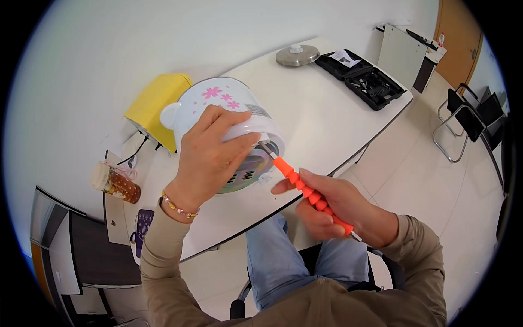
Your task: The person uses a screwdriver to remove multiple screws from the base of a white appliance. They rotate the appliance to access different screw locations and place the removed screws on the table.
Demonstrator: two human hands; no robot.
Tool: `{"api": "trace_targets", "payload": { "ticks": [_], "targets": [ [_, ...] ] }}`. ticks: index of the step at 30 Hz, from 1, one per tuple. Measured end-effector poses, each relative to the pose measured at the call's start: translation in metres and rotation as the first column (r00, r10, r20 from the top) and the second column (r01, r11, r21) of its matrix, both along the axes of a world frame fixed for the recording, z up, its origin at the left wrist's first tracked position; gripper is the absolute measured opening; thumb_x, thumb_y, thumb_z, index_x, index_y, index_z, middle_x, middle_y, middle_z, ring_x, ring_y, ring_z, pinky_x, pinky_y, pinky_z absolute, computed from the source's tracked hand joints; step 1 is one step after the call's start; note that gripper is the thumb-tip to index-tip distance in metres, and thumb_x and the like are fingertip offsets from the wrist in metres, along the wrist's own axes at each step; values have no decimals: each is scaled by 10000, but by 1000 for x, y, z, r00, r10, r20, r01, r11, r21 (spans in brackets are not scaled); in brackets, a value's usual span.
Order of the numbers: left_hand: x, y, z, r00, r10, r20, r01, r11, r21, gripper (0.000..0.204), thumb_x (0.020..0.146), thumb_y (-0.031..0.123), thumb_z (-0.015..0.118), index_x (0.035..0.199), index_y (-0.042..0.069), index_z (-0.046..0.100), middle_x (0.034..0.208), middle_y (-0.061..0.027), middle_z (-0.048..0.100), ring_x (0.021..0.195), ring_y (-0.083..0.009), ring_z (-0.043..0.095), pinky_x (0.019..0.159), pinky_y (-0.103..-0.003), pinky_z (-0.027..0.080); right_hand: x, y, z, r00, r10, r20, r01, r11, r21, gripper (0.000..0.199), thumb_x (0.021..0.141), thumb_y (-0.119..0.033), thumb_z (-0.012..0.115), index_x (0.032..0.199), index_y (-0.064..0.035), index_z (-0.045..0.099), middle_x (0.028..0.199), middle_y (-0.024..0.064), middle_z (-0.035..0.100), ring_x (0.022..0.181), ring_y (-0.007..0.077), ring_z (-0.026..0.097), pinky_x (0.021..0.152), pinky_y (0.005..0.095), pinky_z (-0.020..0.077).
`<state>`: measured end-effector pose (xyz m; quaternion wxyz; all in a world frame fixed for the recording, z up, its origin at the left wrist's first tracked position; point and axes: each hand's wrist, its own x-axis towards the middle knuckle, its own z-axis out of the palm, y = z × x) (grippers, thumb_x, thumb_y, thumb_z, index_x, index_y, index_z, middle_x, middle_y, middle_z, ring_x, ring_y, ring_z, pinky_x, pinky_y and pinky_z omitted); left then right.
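A white electric cooking pot (pixel 188 101) with pink flower prints lies tipped on the table, its metallic slotted base turned toward me. My left hand (pixel 210 150) grips the pot's lower rim, thumb and fingers near a white part at the edge. My right hand (pixel 332 204) is wrapped around an orange flexible screwdriver extension shaft (pixel 308 192). Its metal tip meets the white part beside my left fingertips. Whether it sits in a screw there is hidden.
On the white table (pixel 289 103) lie a steel lid (pixel 297 56) and an open black tool case (pixel 376 87). A yellow box (pixel 158 106) stands behind the pot. At left are a brown patterned cup (pixel 121 184) and a dark purple phone-like item (pixel 143 231). Chairs (pixel 463 117) stand at right.
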<state>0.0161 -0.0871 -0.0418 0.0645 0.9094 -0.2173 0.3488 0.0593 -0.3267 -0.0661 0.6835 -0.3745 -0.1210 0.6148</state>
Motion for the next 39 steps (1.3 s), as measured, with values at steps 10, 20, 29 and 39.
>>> {"api": "trace_targets", "payload": {
  "ticks": [10,20,29,39],
  "targets": [
    [-7,5,-6,998,16,56,-14,999,-35,293,640,24,737,924,95,723,1067,-70,638,923,-275,555,760,-366,494,26,45,-14,999,38,-36,-33,990,134,426,1029,-369,274,1082,-54,557,514,-2,393,320,113,335,331,259,261],
    [-7,5,-13,990,43,137,-41,999,-21,248,653,43,727,896,88,719,1040,-66,635,903,-259,562,735,-352,500,45,53,18,723,173,669,27,960,-278,308,960,-287,456,803,-39,552,569,72,552,389,187,485,380,316,373],
    [0,-1,-14,974,121,191,-121,993,-9,238,642,43,728,872,102,713,1019,-46,631,897,-229,569,701,-326,511,49,62,42,84,361,929,279,886,-370,283,881,-217,504,774,34,580,615,135,596,482,248,572,481,360,484],
    [1,-13,-6,982,136,133,-141,990,26,228,629,62,733,842,113,670,986,-29,620,890,-229,585,691,-327,504,48,68,49,132,330,935,322,877,-355,280,852,-176,623,672,-6,492,527,70,519,388,131,497,350,266,400]
  ]
}}
